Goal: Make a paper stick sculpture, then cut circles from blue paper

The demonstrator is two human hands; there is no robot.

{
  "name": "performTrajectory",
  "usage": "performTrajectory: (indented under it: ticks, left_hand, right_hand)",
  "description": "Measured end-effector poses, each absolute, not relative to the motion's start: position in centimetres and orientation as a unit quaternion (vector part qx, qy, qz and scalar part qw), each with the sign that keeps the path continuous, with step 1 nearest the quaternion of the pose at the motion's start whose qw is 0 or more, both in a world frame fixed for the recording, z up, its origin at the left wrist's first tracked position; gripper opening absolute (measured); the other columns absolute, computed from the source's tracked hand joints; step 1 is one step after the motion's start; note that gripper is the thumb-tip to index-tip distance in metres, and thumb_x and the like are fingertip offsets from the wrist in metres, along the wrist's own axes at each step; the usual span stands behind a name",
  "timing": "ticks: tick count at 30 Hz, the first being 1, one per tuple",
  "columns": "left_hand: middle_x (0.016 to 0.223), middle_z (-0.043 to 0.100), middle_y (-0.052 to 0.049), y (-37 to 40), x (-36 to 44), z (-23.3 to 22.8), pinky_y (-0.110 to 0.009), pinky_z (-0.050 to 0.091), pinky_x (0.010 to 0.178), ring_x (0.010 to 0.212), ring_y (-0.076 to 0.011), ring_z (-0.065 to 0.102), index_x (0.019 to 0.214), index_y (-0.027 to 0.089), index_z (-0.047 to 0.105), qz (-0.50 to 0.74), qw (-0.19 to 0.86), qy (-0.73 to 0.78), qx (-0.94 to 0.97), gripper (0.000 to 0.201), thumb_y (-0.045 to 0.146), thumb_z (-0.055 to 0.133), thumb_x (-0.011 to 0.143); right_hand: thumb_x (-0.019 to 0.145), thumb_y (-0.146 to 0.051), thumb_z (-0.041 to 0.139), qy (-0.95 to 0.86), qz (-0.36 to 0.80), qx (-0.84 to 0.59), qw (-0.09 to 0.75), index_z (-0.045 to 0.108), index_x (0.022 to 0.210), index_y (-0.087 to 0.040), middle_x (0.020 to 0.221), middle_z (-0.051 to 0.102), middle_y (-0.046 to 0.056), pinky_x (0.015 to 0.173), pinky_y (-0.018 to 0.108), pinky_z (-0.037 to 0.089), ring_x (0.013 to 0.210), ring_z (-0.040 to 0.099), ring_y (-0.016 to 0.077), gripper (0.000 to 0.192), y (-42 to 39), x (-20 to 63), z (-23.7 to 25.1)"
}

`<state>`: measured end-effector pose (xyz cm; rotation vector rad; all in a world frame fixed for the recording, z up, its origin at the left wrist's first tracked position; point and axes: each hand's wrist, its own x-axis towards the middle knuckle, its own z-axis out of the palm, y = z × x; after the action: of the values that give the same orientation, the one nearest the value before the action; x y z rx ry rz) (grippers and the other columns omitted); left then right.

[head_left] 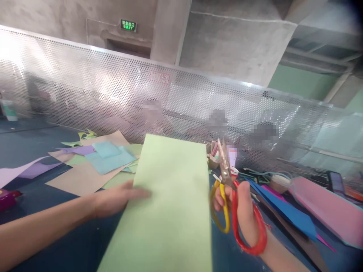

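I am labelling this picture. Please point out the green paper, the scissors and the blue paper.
green paper (170, 200), head view, middle of the sheet
scissors (225, 166), head view, on the blades
blue paper (109, 158), head view, middle of the sheet

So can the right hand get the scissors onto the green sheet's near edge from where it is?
Probably yes. The right hand holds the scissors just beside the green sheet, blades pointing up, with nothing between them. The left hand grips the opposite edge, clear of that side.
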<state>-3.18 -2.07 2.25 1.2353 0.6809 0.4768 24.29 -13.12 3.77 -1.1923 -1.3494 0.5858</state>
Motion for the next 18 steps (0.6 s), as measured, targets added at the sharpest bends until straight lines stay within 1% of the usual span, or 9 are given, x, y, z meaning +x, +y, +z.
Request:
performTrajectory:
  ticks: [3, 5, 6, 8, 10, 11, 13, 16, 18]
  left_hand:
    - [0.090, 0.072, -0.005, 0.3, -4.6, 3.9, -0.039, 0.053, 0.074, 0.080, -0.0264, 0.067, 0.111, 0.013, 0.057, 0.324, 0.673, 0.353, 0.563, 0.044, 0.032, 0.065, 0.072]
    - [0.083, 0.072, -0.003, 2.0, -6.0, 4.9, -0.037, 0.054, 0.069, 0.075, -0.0251, 0.067, 0.108, 0.010, 0.057, 0.339, 0.622, 0.399, 0.582, 0.046, 0.035, 0.065, 0.071]
    - [0.083, 0.071, -0.003, 2.9, -6.8, 5.3, -0.037, 0.053, 0.070, 0.077, -0.0256, 0.067, 0.108, 0.010, 0.057, 0.326, 0.606, 0.413, 0.596, 0.046, 0.035, 0.064, 0.070]
    - [0.081, 0.071, -0.003, 4.7, -8.5, 5.7, -0.035, 0.052, 0.069, 0.079, -0.0261, 0.066, 0.106, 0.009, 0.057, 0.275, 0.568, 0.466, 0.620, 0.047, 0.034, 0.065, 0.067]
    - [0.084, 0.069, -0.003, 6.6, -10.1, 5.5, -0.031, 0.050, 0.071, 0.083, -0.0241, 0.065, 0.107, 0.010, 0.057, 0.215, 0.509, 0.504, 0.664, 0.048, 0.040, 0.060, 0.070]
    - [0.088, 0.068, -0.002, 7.5, -10.9, 5.3, -0.029, 0.048, 0.074, 0.086, -0.0220, 0.063, 0.108, 0.010, 0.056, 0.191, 0.457, 0.503, 0.709, 0.047, 0.041, 0.057, 0.072]
    - [0.090, 0.066, 0.001, 9.2, -12.1, 4.9, -0.026, 0.044, 0.078, 0.089, -0.0191, 0.060, 0.111, 0.011, 0.053, 0.203, 0.234, 0.545, 0.779, 0.051, 0.043, 0.056, 0.072]
    - [0.095, 0.062, -0.005, 10.9, -12.3, 4.8, -0.036, 0.037, 0.087, 0.099, -0.0271, 0.053, 0.124, 0.006, 0.040, 0.234, 0.117, 0.580, 0.772, 0.061, 0.037, 0.053, 0.074]
    - [0.106, 0.057, -0.007, 11.1, -11.0, 5.0, -0.037, 0.029, 0.093, 0.110, -0.0303, 0.043, 0.127, 0.007, 0.039, 0.257, 0.070, 0.566, 0.780, 0.057, 0.033, 0.048, 0.077]
  right_hand:
    - [0.076, -0.076, 0.016, -0.559, 0.267, -0.525, 0.584, 0.041, 0.054, -0.021, 0.055, 0.049, 0.001, 0.058, 0.030, 0.050, 0.055, 0.053, 0.0156, 0.064, -12.7, 25.6, 4.8]
    - [0.077, -0.074, 0.022, -0.556, 0.199, -0.602, 0.538, 0.042, 0.054, -0.022, 0.053, 0.051, 0.002, 0.057, 0.029, 0.048, 0.054, 0.054, 0.0163, 0.061, -12.2, 27.2, 5.2]
    - [0.078, -0.072, 0.027, -0.554, 0.145, -0.659, 0.488, 0.042, 0.053, -0.022, 0.050, 0.051, 0.002, 0.056, 0.029, 0.047, 0.052, 0.055, 0.0173, 0.058, -12.0, 28.1, 5.3]
    - [0.078, -0.067, 0.037, -0.538, 0.026, -0.770, 0.343, 0.046, 0.053, -0.022, 0.047, 0.053, 0.004, 0.055, 0.031, 0.044, 0.052, 0.057, 0.0215, 0.052, -11.3, 29.9, 5.1]
    - [0.078, -0.062, 0.040, -0.530, -0.041, -0.821, 0.210, 0.055, 0.060, -0.021, 0.058, 0.062, 0.009, 0.059, 0.032, 0.043, 0.064, 0.063, 0.0271, 0.047, -10.6, 31.4, 4.4]
    - [0.079, -0.059, 0.041, -0.532, -0.044, -0.829, 0.167, 0.059, 0.065, -0.021, 0.065, 0.066, 0.011, 0.060, 0.032, 0.043, 0.069, 0.064, 0.0283, 0.045, -10.3, 31.9, 4.0]
    - [0.080, -0.053, 0.042, -0.535, -0.036, -0.834, 0.131, 0.063, 0.073, -0.019, 0.074, 0.068, 0.012, 0.061, 0.031, 0.042, 0.074, 0.065, 0.0282, 0.040, -9.7, 32.8, 3.0]
    - [0.079, -0.045, 0.047, -0.540, -0.041, -0.833, 0.114, 0.063, 0.078, -0.018, 0.077, 0.069, 0.012, 0.060, 0.028, 0.041, 0.075, 0.065, 0.0260, 0.032, -8.5, 33.4, 2.0]
    - [0.077, -0.042, 0.052, -0.548, -0.049, -0.829, 0.098, 0.063, 0.078, -0.016, 0.078, 0.068, 0.012, 0.058, 0.027, 0.039, 0.075, 0.064, 0.0258, 0.029, -7.3, 33.8, 1.7]
